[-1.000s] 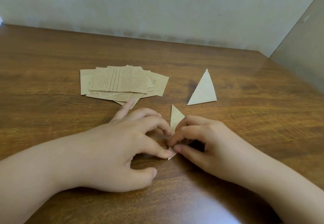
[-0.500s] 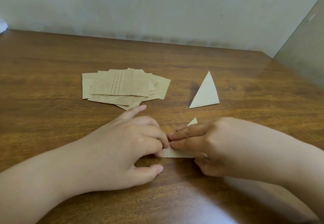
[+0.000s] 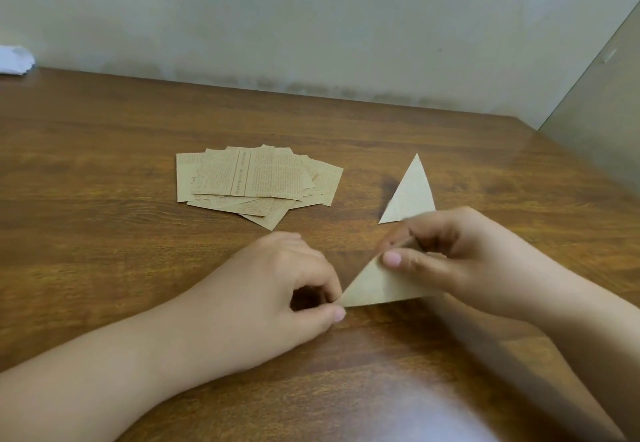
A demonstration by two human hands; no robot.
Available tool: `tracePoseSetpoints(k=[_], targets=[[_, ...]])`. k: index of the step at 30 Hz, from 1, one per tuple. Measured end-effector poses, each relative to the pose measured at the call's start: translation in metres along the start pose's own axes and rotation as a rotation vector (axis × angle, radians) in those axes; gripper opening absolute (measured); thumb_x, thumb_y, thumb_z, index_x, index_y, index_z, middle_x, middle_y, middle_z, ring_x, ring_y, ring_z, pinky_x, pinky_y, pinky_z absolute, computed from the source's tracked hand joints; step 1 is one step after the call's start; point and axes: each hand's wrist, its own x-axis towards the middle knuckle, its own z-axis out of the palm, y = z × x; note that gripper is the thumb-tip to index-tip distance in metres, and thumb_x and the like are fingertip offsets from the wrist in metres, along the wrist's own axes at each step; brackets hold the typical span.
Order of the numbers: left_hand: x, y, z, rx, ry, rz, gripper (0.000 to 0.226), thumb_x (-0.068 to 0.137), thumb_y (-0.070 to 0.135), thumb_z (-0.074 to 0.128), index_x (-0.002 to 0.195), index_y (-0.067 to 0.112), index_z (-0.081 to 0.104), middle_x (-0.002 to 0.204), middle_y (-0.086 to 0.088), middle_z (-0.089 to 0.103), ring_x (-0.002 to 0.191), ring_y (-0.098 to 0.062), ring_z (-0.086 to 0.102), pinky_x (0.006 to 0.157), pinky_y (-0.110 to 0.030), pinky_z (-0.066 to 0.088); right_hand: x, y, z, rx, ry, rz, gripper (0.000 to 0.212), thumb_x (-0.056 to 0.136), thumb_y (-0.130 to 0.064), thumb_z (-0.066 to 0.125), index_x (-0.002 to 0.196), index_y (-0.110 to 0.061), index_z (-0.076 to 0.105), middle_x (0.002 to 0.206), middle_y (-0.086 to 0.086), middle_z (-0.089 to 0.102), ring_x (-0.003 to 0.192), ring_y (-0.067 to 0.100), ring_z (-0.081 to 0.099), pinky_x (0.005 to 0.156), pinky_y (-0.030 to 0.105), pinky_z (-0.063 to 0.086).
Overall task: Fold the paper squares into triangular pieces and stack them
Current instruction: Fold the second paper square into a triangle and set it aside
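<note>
- Triangles number two: the folded triangle (image 3: 377,287) you hold low over the wooden table (image 3: 104,234), and one finished triangle (image 3: 410,194) lying flat just beyond your right hand.
- Your left hand (image 3: 277,289) pinches its left corner between thumb and fingers.
- Your right hand (image 3: 460,261) is closed on its upper corner, thumb on top.
- One loose pile of paper squares (image 3: 256,182) lies farther back; the overlap hides their count.

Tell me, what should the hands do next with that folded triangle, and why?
Probably carry the folded triangle onto the finished triangle just beyond it. Both the left hand and the right hand pinch its corners, it already looks fully folded, and the task wants them stacked.
</note>
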Motion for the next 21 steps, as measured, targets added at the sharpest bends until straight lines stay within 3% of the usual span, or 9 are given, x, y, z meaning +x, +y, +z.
tracePoseSetpoints(k=[4,7,11,15,18,21], targets=[[0.0,0.003,-0.005,-0.035,0.027,-0.069,0.035,0.074,0.058,0.046,0.06,0.029,0.058,0.074,0.016,0.061,0.082,-0.001,0.054,0.075,-0.009,0.035,0.021,-0.006,0.006,-0.215,-0.069,0.138,0.027,0.086,-0.042,0.062,0.081,-0.015,0.064,0.075,0.001,0.063,0.061,0.007,0.052,0.058,0.024,0.042],[0.001,-0.006,-0.008,0.062,0.037,-0.069,0.032,0.074,0.059,0.045,0.062,0.03,0.054,0.078,0.014,0.056,0.083,-0.002,0.049,0.073,-0.01,0.03,0.032,-0.008,0.016,-0.308,-0.197,0.172,0.025,0.088,-0.041,0.06,0.091,-0.017,0.065,0.087,-0.002,0.066,0.078,0.012,0.06,0.074,0.031,0.051],[0.002,-0.013,-0.006,0.077,-0.065,-0.061,0.029,0.073,0.058,0.044,0.088,0.039,0.059,0.102,0.024,0.048,0.103,0.0,0.042,0.092,-0.02,0.028,0.033,-0.012,0.023,-0.315,-0.202,0.142,0.021,0.09,-0.036,0.06,0.096,-0.017,0.065,0.092,0.001,0.066,0.086,0.017,0.06,0.08,0.039,0.049],[0.0,-0.013,-0.001,0.119,-0.125,-0.076,0.045,0.073,0.064,0.038,0.11,0.048,0.056,0.112,0.032,0.038,0.115,0.006,0.029,0.106,-0.022,0.012,0.033,-0.011,0.027,-0.297,-0.175,0.089,0.016,0.091,-0.032,0.059,0.096,-0.017,0.064,0.089,0.001,0.065,0.082,0.017,0.058,0.076,0.039,0.048],[0.0,-0.01,-0.002,0.125,-0.117,-0.14,0.053,0.065,0.071,0.035,0.111,0.055,0.056,0.117,0.037,0.032,0.119,0.013,0.018,0.108,-0.023,0.003,0.033,-0.009,0.033,-0.361,-0.093,0.062,0.017,0.089,-0.034,0.061,0.101,-0.022,0.062,0.097,-0.009,0.06,0.094,0.011,0.053,0.087,0.03,0.042],[0.001,-0.005,-0.004,0.148,-0.142,-0.223,0.057,0.058,0.077,0.03,0.108,0.063,0.052,0.123,0.043,0.021,0.121,0.02,0.002,0.115,-0.035,-0.004,0.025,-0.005,0.038,-0.463,0.115,0.015,0.031,0.083,-0.04,0.066,0.11,-0.032,0.053,0.102,-0.018,0.044,0.1,0.002,0.04,0.095,0.027,0.029]])
